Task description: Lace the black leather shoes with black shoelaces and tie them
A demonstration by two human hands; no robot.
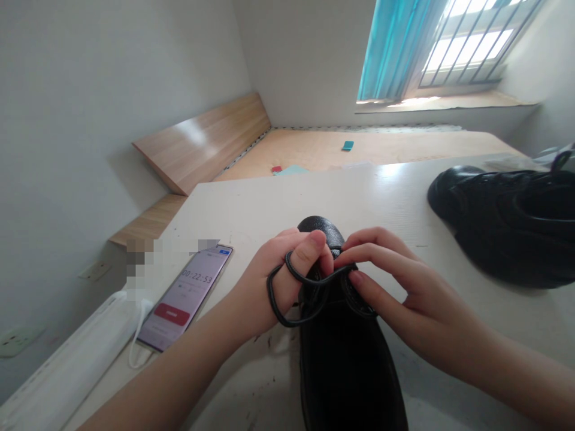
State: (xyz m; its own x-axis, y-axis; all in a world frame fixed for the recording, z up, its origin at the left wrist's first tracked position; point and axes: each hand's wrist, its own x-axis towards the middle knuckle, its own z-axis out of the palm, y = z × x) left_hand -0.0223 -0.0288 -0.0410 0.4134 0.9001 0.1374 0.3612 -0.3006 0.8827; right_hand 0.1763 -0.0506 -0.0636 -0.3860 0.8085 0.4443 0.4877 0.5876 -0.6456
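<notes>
A black shoe [353,359] stands on the white table, toe pointing away from me. Its black shoelace [291,323] loops out over my left hand [281,275], which is closed at the left of the lacing. My right hand [399,281] comes in from the other side, with thumb and fingers pinching the lace near the eyelets. Between the two hands a stretch of lace runs across the front of the shoe. The fingertips of my left hand are partly hidden behind its thumb and the lace.
A second black shoe [507,221] stands at the right on the table [251,209]. To the left lie a phone [188,293] showing a timer and a white packet [76,365]. Beyond the table is a wooden bed board [309,143] with a small teal item [348,145].
</notes>
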